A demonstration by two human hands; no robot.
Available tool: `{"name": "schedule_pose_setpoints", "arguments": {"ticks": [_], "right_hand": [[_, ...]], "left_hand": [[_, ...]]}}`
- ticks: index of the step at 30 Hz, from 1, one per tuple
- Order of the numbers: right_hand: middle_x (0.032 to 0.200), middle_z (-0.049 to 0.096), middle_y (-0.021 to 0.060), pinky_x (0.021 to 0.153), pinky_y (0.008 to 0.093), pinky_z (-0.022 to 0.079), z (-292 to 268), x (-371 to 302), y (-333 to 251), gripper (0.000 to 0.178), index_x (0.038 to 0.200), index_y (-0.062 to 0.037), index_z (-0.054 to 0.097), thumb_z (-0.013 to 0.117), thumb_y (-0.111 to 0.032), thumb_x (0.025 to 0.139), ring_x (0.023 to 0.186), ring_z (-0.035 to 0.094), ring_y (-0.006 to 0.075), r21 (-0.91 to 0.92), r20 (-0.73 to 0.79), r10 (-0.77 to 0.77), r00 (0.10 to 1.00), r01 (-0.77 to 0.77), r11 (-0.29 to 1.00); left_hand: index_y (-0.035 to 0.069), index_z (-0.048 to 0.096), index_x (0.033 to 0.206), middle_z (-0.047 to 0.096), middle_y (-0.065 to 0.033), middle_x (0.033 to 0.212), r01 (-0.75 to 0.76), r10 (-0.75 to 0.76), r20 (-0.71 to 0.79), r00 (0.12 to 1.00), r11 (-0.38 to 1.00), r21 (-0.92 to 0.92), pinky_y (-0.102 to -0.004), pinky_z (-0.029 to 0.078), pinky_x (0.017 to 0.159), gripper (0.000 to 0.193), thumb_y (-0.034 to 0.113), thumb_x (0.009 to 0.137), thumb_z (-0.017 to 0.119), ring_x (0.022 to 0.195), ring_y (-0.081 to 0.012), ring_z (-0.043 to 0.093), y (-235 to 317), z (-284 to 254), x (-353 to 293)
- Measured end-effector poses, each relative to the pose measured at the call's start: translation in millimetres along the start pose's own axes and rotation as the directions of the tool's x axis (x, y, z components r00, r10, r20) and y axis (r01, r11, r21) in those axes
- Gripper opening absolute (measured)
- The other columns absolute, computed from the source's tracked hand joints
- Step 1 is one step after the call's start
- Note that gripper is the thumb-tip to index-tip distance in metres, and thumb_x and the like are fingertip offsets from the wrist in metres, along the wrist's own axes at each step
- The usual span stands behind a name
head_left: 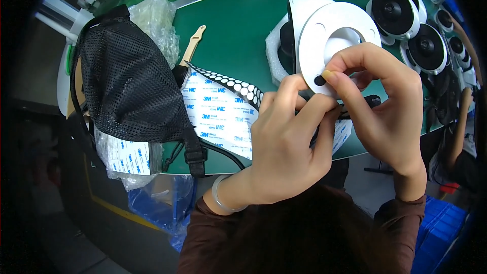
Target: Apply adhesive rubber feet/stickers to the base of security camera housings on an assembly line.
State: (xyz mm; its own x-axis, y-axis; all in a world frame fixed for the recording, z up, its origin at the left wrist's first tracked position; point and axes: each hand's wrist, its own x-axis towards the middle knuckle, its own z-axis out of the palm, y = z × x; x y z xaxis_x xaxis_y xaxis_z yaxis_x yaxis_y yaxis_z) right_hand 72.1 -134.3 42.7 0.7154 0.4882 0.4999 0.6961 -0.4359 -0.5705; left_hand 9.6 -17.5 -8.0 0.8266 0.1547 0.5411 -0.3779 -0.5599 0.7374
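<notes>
A white round camera housing (309,35) with a flat ring-shaped base stands tilted on the green table, its base facing me. On the ring's lower edge is a small black round pad (319,80). My right hand (383,101) is closed, its thumb tip against the pad's edge and its index finger bent over the ring's opening. My left hand (291,142) is closed just below the ring, with one fingertip by the rim; what its fingers hold is hidden. Behind that hand lies a white adhesive sheet (218,116) with blue print, its black, white-dotted edge (233,85) curling up.
A black mesh bag (134,81) with straps lies at the left, beside clear plastic wrap (157,20) and a beige strip-like tool (194,43). White foam (275,50) rests against the housing. Several white cameras with black faces (393,12) stand at the right. Blue crates (439,228) are below.
</notes>
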Motion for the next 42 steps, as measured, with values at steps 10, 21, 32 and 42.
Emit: {"name": "schedule_pose_setpoints", "arguments": {"ticks": [10, 21, 32, 42], "right_hand": [[0.074, 0.059, 0.0026, 0.058, 0.0195, 0.040, 2, 0, 0, 0.005, 0.078, -0.0004, 0.060, 0.063, 0.001, 0.074, 0.064, 0.052, 0.0084, -0.012, 0.006, -0.052, 0.999, 0.052, 0.999], [0.081, 0.063, 0.0118, 0.062, 0.0268, 0.047, -36, -26, -7, 0.024, 0.085, -0.0001, 0.065, 0.065, -0.001, 0.061, 0.073, 0.061, 0.0217, 0.072, 0.225, -0.023, 0.974, 0.007, 0.997], [0.083, 0.060, 0.0066, 0.058, 0.0270, 0.045, -31, -41, 11, 0.020, 0.078, -0.0041, 0.067, 0.069, -0.003, 0.059, 0.068, 0.057, 0.0196, -0.028, 0.030, -0.237, 0.971, 0.238, 0.971], [0.072, 0.058, 0.0026, 0.054, 0.0276, 0.045, -33, -37, 13, 0.022, 0.077, -0.0082, 0.065, 0.071, -0.004, 0.055, 0.060, 0.056, 0.0180, -0.051, 0.004, -0.274, 0.962, 0.273, 0.961]], "left_hand": [[0.005, 0.060, 0.087, 0.053, -0.0104, 0.092, -0.039, 0.039, 0.009, 0.999, 0.998, 0.041, -0.0293, 0.042, 0.059, 0.021, -0.004, 0.068, 0.060, 0.063, -0.0198, 0.053, 1, -5, 1], [-0.003, 0.064, 0.079, 0.053, -0.0192, 0.107, 0.020, -0.020, 0.062, 0.998, 1.000, -0.008, -0.0247, 0.043, 0.065, 0.020, -0.011, 0.060, 0.061, 0.068, -0.0140, 0.052, 21, -35, -3], [0.001, 0.062, 0.075, 0.059, -0.0059, 0.060, -0.101, 0.099, 0.149, 0.984, 0.995, 0.003, -0.0258, 0.033, 0.052, 0.014, -0.004, 0.062, 0.065, 0.046, -0.0172, 0.051, 23, -28, 7], [-0.001, 0.061, 0.073, 0.058, -0.0062, 0.058, -0.136, 0.137, 0.144, 0.980, 0.991, -0.021, -0.0265, 0.029, 0.052, 0.012, -0.006, 0.061, 0.062, 0.045, -0.0169, 0.049, 20, -24, 11]]}}
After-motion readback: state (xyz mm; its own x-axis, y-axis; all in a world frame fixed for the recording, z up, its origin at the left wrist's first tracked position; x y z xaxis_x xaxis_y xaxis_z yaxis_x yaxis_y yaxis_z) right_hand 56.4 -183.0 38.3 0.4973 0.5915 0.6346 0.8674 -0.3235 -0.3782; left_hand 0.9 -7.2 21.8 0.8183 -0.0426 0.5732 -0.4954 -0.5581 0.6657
